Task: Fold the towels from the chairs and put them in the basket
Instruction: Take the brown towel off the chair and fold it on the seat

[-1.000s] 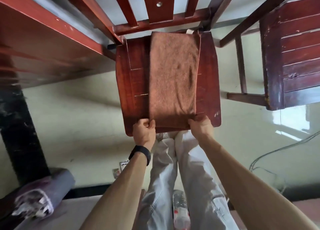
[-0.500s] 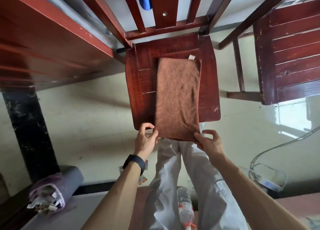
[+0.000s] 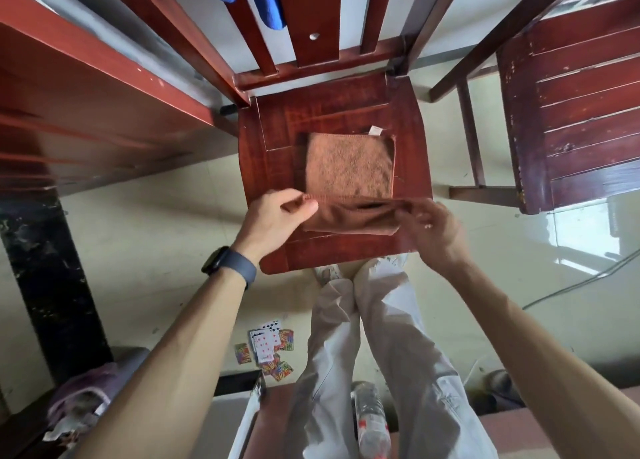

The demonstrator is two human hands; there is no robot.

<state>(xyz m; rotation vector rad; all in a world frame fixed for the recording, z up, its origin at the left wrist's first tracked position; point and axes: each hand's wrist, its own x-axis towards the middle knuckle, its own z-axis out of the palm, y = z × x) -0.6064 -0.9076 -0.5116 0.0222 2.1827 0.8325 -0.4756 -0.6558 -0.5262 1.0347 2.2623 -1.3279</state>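
Obs.: brown towel lies on chair seat, its near edge lifted and doubled into a fold. At 9 o'clock of the fold, left hand pinches the corner between thumb and fingers. At 3 o'clock, right hand is motion-blurred, fingers curled on the fold's other end. White tag at the towel's 1 o'clock corner, print unreadable. Blue towel hangs on the chair back, 12 o'clock. Playing cards on the floor, 6 o'clock.

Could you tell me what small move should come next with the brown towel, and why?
Probably carry the lifted near edge forward and lay it on the far hem by the white tag. Both the left hand and right hand pinch that edge of the brown towel above the chair seat, and the fold is only partway over.
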